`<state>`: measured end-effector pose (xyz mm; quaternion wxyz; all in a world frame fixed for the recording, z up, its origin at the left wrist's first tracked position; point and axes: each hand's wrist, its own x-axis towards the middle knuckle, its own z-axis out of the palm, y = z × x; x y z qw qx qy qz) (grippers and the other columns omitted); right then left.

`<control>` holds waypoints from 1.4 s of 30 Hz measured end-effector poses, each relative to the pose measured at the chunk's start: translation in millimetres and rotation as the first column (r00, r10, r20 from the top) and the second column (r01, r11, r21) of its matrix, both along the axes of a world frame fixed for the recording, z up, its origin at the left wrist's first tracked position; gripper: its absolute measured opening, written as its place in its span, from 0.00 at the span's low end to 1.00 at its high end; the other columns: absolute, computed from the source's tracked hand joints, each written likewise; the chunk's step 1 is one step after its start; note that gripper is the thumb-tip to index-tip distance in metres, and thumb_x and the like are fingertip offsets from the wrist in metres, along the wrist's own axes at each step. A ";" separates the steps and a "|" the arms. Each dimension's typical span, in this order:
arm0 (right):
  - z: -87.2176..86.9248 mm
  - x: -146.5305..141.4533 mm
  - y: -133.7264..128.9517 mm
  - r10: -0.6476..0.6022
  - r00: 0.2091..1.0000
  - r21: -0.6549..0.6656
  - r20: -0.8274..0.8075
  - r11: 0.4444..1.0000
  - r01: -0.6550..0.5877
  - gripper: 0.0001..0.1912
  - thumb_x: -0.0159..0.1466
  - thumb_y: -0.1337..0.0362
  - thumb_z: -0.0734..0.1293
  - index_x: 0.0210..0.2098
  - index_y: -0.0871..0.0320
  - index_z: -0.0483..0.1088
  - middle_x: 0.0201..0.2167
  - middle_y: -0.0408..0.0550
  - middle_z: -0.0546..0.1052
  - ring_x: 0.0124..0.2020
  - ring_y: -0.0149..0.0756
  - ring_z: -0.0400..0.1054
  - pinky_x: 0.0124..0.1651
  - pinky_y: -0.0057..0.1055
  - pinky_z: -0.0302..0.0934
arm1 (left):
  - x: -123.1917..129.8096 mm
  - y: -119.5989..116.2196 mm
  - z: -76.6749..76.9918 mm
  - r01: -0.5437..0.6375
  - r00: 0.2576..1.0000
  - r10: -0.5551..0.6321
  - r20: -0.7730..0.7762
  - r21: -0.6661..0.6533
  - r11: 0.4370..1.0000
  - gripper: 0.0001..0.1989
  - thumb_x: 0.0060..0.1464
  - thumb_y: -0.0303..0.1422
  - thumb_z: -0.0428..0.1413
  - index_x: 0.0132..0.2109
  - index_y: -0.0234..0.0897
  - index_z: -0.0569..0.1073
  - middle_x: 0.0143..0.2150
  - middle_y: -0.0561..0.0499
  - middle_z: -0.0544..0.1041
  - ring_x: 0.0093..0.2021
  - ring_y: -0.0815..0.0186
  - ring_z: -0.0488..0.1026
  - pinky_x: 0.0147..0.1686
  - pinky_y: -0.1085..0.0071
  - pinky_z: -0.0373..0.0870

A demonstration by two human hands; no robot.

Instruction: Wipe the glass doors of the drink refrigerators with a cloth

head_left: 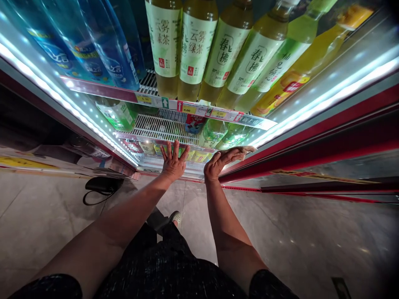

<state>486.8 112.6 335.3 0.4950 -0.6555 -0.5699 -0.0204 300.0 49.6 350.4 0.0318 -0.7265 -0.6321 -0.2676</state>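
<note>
My left hand (174,164) is spread open with its fingers apart, close to the front edge of the wire shelf (162,126) inside a lit drinks fridge. I cannot tell if it touches the shelf. To its right, my right hand (215,165) is closed on a crumpled brownish cloth (245,152), near the fridge's right inner side. Just beyond that hand, green-labelled bottles (214,132) stand on the same shelf, next to a dark red and blue package (195,123). Another green-labelled bottle (116,114) stands at the shelf's left end.
The upper shelf holds several tea bottles (195,45), blue bottles (109,50) and a yellow bottle (293,79), above a price strip (187,109). Bright light strips (330,97) line the sides. A black bag with a strap (102,185) lies on the floor at left.
</note>
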 end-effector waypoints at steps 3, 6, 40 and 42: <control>-29.3 15.9 -4.2 0.059 0.955 0.089 0.289 0.992 -0.088 0.40 0.72 0.68 0.53 0.78 0.53 0.27 0.78 0.68 0.27 0.78 0.56 0.13 0.66 0.78 0.46 | -6.3 0.5 -5.0 0.005 1.000 -0.006 -0.017 -0.042 0.999 0.47 0.55 0.27 0.64 0.76 0.54 0.52 0.79 0.47 0.30 0.74 0.40 0.19 0.67 0.25 0.25; -55.7 43.6 -12.0 0.110 0.925 0.048 0.363 0.989 -0.137 0.32 0.71 0.70 0.53 0.74 0.52 0.51 0.77 0.67 0.42 0.79 0.56 0.21 0.65 0.78 0.49 | -13.9 0.0 -10.3 0.027 0.999 -0.028 -0.032 -0.048 0.999 0.44 0.57 0.27 0.61 0.75 0.55 0.54 0.79 0.49 0.35 0.75 0.42 0.20 0.69 0.27 0.25; 5.1 64.8 0.3 0.695 0.411 -0.471 0.590 0.709 -0.524 0.29 0.70 0.66 0.56 0.66 0.37 0.69 0.65 0.45 0.75 0.67 0.44 0.65 0.71 0.48 0.46 | -20.5 -8.5 -18.7 0.060 0.997 -0.066 -0.051 -0.120 0.991 0.43 0.57 0.25 0.58 0.76 0.49 0.55 0.79 0.47 0.43 0.78 0.47 0.27 0.73 0.33 0.27; 15.5 57.6 6.7 0.641 0.467 -0.398 0.610 0.757 -0.519 0.29 0.70 0.66 0.57 0.66 0.37 0.68 0.66 0.45 0.74 0.70 0.48 0.62 0.73 0.53 0.41 | -23.9 -13.0 -15.0 0.026 0.998 -0.031 -0.045 -0.099 0.995 0.42 0.58 0.28 0.58 0.76 0.46 0.54 0.79 0.45 0.41 0.78 0.45 0.27 0.72 0.32 0.27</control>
